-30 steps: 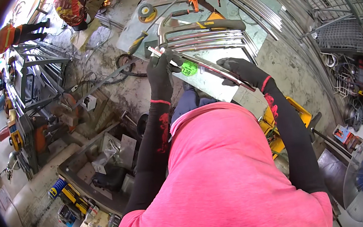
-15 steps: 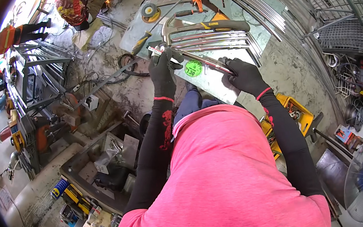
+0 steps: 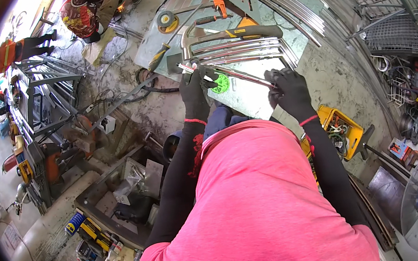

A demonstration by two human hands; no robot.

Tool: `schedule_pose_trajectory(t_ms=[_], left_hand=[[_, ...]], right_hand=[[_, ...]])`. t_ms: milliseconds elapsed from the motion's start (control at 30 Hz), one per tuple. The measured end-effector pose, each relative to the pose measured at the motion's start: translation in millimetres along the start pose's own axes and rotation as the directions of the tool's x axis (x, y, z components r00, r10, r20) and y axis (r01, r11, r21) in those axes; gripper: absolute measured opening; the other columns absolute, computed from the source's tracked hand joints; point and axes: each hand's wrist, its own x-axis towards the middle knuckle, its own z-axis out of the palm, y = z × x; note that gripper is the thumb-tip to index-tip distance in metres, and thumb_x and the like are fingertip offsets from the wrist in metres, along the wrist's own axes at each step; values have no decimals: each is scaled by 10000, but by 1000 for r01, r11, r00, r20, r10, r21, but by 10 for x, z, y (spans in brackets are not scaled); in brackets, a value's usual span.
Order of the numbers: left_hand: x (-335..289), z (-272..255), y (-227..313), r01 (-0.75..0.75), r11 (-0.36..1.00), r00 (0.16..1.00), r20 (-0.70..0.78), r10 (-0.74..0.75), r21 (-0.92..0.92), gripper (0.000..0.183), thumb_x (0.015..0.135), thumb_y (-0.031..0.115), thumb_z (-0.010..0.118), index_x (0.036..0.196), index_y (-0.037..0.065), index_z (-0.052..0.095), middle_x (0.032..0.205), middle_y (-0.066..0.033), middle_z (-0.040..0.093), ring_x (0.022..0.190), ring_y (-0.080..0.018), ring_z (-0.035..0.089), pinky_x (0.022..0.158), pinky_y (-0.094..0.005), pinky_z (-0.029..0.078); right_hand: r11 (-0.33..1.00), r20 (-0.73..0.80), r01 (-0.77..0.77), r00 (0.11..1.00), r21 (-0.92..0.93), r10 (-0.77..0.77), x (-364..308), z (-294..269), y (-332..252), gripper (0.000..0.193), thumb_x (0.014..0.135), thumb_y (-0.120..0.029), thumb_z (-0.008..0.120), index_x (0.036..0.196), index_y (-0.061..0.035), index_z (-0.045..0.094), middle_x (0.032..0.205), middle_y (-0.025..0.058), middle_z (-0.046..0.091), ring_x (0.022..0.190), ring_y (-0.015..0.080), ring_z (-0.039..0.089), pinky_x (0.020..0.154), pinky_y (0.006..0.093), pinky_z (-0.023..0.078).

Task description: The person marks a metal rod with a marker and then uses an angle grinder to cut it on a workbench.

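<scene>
Metal tube (image 3: 244, 76), grey worktop (image 3: 249, 98), stained floor (image 3: 343, 77)

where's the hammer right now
In the head view, the hammer lies upper middle, slightly right, between the shiny metal strips and the orange clamp.

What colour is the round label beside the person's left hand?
The round label is bright green with dark markings, seen best in the head view.
</scene>
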Motion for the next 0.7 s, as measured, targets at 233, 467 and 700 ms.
schedule_pose_trajectory(t_ms=[233, 467, 700], left_hand=[[-59, -115, -53, 8, 1000, 995, 97, -9, 10, 193, 1120, 154, 619, 1256, 20, 645, 993, -118, 759, 859, -229, 756, 691, -369, 615], [-84, -178, 57, 72, 989, 993, 85, -83, 128, 204, 1093, 162, 661, 1212, 1, 698, 1025, -112, 776, 883, -221, 769, 713, -346, 618], [12, -242, 148, 71, 956, 990, 100, -103, 286, 250, 1099, 183, 648, 1242, -14, 703, 1071, -131, 795, 901, -219, 790, 710, -320, 620]], right_hand=[[994, -116, -70, 990, 83, 79, -284, 40, 99, 426, 802, -157, 812, 1228, -187, 796, 1112, 51, 731, 1045, 306, 691, 933, 476, 521], [997, -161, -67, 984, 40, 73, -298, 123, 114, 394, 813, -204, 839, 1203, -170, 796, 1085, 63, 728, 1037, 313, 695, 910, 479, 526], [952, -184, 205, 969, 226, -165, 152, 24, -477, 278, 879, -323, 859, 1075, -156, 753, 924, 113, 710, 774, 339, 710, 706, 483, 550]])
